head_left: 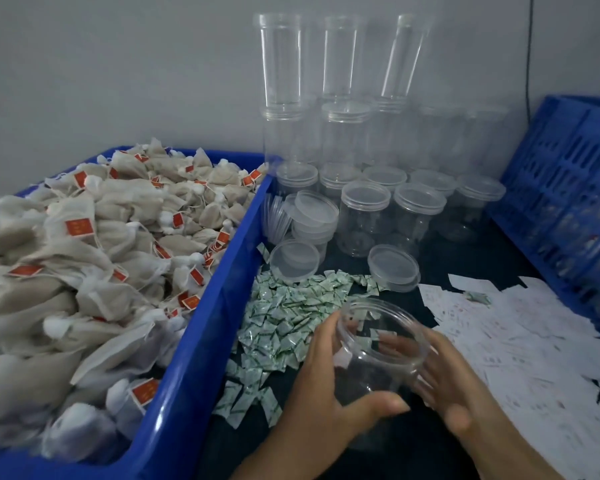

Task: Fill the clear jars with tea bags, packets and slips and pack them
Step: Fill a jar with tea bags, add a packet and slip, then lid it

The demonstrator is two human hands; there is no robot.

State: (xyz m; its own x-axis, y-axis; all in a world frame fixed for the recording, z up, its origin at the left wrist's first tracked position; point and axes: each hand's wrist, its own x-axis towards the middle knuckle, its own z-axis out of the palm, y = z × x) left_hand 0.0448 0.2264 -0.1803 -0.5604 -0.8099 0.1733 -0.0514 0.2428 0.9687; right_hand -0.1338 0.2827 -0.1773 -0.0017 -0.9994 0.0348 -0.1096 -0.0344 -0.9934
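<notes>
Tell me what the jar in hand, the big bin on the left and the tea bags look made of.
Jar: clear, glossy, apparently rigid plastic; the hands and packets show through its wall.
Bin: blue moulded plastic, smooth with a slight sheen on its rim.
Tea bags: pale matte mesh or non-woven fabric, likely; soft and crumpled, with strings and red tags that look like paper.

The open clear jar (378, 355) was tilted, mouth facing away, looked empty. Tea bags (84, 271) with red tags were heaped at left, green-white packets (284, 317) scattered in the middle, white slips (520, 344) spread at right. Capped empty jars (364, 220) stood behind.
</notes>
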